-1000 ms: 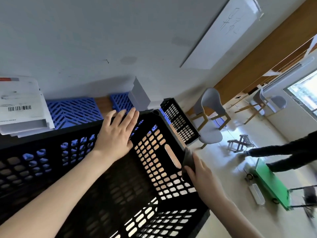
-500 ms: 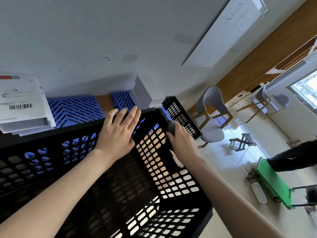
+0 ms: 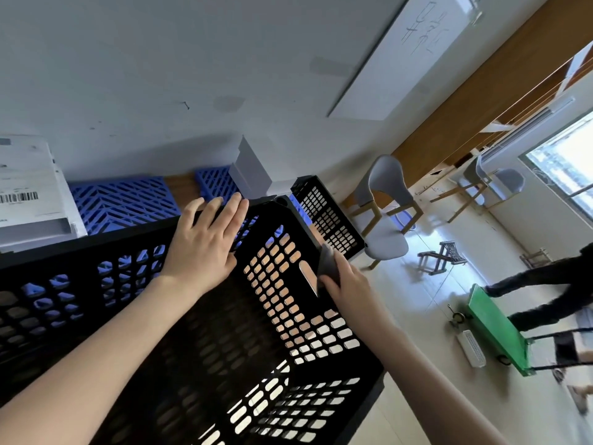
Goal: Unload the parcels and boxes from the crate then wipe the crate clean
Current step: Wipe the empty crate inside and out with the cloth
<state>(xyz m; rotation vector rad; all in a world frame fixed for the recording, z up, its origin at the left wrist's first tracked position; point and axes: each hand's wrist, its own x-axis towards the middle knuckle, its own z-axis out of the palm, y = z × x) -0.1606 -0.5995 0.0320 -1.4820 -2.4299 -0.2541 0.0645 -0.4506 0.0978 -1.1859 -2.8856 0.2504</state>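
Fingers (image 3: pixel 221 207) of the left hand (image 3: pixel 205 248) are laid out straight and close together over the far rim of the black perforated crate (image 3: pixel 96 252), with the palm pressed flat against the top of that wall; nothing is gripped by them. A dark grey cloth (image 3: pixel 328 263) is held by the right hand (image 3: pixel 349 284), its fingers curled round the lower edge of the cloth. The cloth is pressed against the rim of the crate's right-hand wall, just above the handle slot. The crate is seen tilted in the view, directly below the camera, with both forearms reaching across its open top.

Behind the crate, blue slatted crates (image 3: pixel 125 200) are set against the wall, and a white parcel (image 3: pixel 29 194) with a barcode label is seen at the left edge. A grey box (image 3: pixel 250 171) stands just beyond the left fingertips, and a second black crate (image 3: pixel 327 213) is placed beside it. Farther right, a grey chair (image 3: pixel 385 200) stands on the pale floor, a green trolley (image 3: pixel 494 332) is parked well apart from the crate, and another person (image 3: pixel 545 284) in dark clothing is partly seen beside it.
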